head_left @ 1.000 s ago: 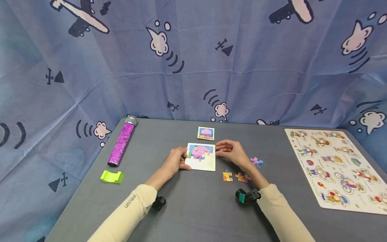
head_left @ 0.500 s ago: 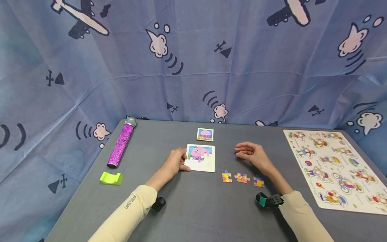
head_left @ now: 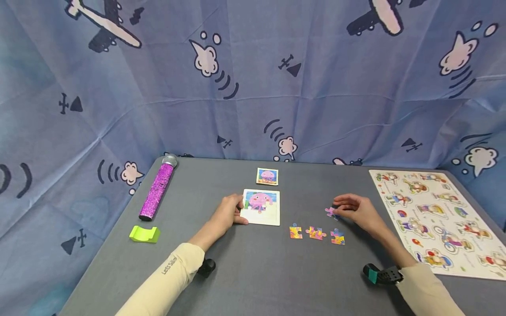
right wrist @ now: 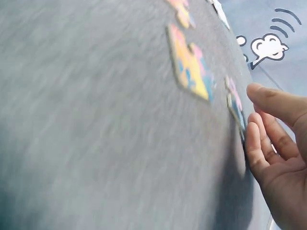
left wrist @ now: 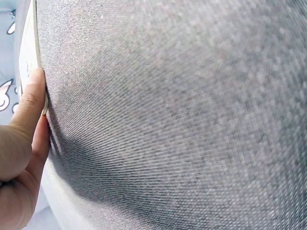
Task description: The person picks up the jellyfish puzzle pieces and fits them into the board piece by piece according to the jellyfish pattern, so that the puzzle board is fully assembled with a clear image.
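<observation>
Head view: left hand (head_left: 226,213) pinches the puzzle tray (head_left: 269,218); right hand (head_left: 359,212), fingers loose, is at the pink piece (head_left: 330,212), right of the tray. I judge it light, stiff; pinch opposite edges.

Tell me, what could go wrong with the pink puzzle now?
The left hand pinches the edge of the puzzle board, so a tug might jiggle the pieces already in it. The right hand is right by a small, thin pink-and-blue piece, which could slide away when it gets picked up. The three other loose pieces lie close by in a row, so a moving hand might bump them.
</observation>
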{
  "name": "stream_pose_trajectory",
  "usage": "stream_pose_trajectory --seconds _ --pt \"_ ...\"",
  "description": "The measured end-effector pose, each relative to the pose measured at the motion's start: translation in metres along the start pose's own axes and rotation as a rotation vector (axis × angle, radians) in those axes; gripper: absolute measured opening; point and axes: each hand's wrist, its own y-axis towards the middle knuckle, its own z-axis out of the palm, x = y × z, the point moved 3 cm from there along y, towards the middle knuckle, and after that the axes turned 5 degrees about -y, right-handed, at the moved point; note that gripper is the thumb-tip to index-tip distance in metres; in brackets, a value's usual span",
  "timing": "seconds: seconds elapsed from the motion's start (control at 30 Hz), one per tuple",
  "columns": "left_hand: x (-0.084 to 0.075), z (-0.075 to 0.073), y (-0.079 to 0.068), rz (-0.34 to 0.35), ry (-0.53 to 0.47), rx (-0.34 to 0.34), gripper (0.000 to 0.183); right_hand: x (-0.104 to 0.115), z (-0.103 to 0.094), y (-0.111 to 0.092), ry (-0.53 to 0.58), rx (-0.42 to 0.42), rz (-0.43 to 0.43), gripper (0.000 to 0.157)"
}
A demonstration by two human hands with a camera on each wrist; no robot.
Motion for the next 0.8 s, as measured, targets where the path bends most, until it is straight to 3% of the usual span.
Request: stream_pose_trajectory --seconds 0.23,0.5,0.63,0.77,0.8 --pt "0.0 0.0 0.0 0.013 0.008 -0.006 0.045 -0.002 -0.006 -0.012 -0.118 0.017 0.05 0.036" --pt "0.0 0.0 0.0 0.018 0.023 -0.006 0.045 0.001 -0.003 -0.014 -0.213 -0.044 0.037 0.034" --pt "0.0 0.0 -0.001 0.041 0.021 -0.017 0.046 0.001 -0.004 -0.014 -0.204 -0.057 -0.009 0.033" --pt "0.002 -0.001 -0.002 0.104 -0.008 -0.027 0.046 0.0 -0.008 -0.013 -0.125 -0.026 -0.011 0.035" --pt "0.009 0.002 -0.001 0.142 -0.015 -0.034 0.047 -0.001 -0.009 -0.012 -0.093 -0.013 -0.002 0.036"
